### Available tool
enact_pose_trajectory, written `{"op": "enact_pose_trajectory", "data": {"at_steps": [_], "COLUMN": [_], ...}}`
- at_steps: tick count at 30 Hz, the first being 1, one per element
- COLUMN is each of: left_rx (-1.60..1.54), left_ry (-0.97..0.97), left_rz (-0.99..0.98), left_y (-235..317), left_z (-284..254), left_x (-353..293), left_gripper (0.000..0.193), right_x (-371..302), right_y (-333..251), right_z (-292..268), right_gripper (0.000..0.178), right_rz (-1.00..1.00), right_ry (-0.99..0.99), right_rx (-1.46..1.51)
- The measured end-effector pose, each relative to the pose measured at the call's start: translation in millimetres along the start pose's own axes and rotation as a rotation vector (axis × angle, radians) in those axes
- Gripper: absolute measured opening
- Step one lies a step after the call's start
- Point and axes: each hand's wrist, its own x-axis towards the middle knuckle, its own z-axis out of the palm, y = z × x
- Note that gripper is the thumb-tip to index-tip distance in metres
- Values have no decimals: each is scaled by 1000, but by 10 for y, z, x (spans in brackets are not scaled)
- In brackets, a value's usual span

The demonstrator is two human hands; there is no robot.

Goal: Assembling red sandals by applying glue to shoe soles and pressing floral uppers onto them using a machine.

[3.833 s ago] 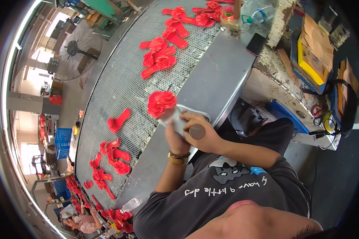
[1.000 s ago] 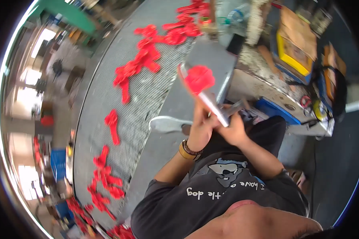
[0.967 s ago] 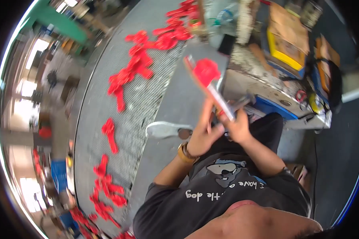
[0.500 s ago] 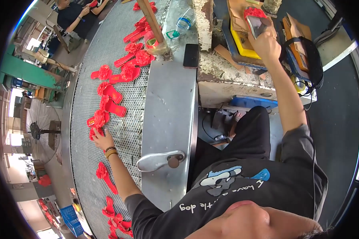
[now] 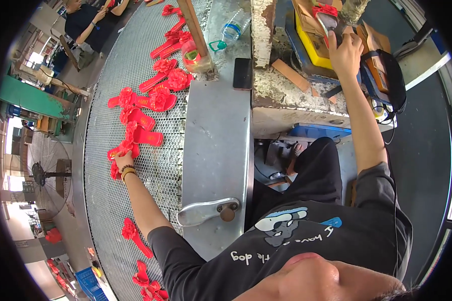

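Observation:
My left hand (image 5: pixel 124 160) reaches over the perforated conveyor belt (image 5: pixel 160 175), its fingers closed at a red slipper (image 5: pixel 116 152) with a large flower on its strap. Part of that slipper is hidden under the hand. Far off to the right, my right hand (image 5: pixel 347 54) grips the heel end of another red-strapped slipper (image 5: pixel 326 19). This one rests over a yellow-edged pad (image 5: pixel 309 47), its greyish footbed facing up. Several more red flower slippers (image 5: pixel 160 98) lie in a loose row along the belt.
A metal ledge (image 5: pixel 213 140) carries a phone (image 5: pixel 242 73), a plastic bottle (image 5: pixel 232 31) and a shoe-shaped metal form (image 5: pixel 206 211). A wooden post (image 5: pixel 192 27) rises at the belt's edge. A black bag (image 5: pixel 392 80) lies beside the right-hand work area. Another person (image 5: pixel 85 22) stands far left.
My left hand has moved slightly up the belt and closed at a slipper. My right hand has shifted a little right and down, with the slipper now nearer the wrapped post. The belt's slippers have shifted slightly.

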Motion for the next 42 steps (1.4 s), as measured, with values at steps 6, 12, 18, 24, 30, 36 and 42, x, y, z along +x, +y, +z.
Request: {"op": "enact_pose_trajectory", "data": {"at_steps": [6, 12, 18, 24, 30, 36, 42], "left_rx": [-1291, -1571, -544, 399, -443, 367, 545], "left_ry": [-241, -509, -725, -333, -515, -51, -395], "left_rz": [-56, 33, 425, 761, 625, 1137, 992], "left_y": [810, 1013, 1400, 1993, 2074, 1766, 1933], "left_z": [72, -387, -373, -487, -495, -84, -341], "left_x": [-1088, -1549, -2299, -2988, -3219, -3390, -3223], "left_gripper": [31, 29, 40, 47, 26, 66, 49], "right_x": [214, 242, 198, 186, 191, 509, 622], "right_y": [352, 355, 207, 217, 217, 457, 115], "right_z": [-7, -2, -16, -159, -189, 6, -5], "right_gripper": [47, 53, 52, 50, 49, 65, 85], "right_rz": [-279, -200, -126, -129, -104, -98, 243], "right_ry": [155, 61, 13, 16, 5, -167, -254], "right_rx": [-84, -153, -134, -153, -154, -86, -50]}}
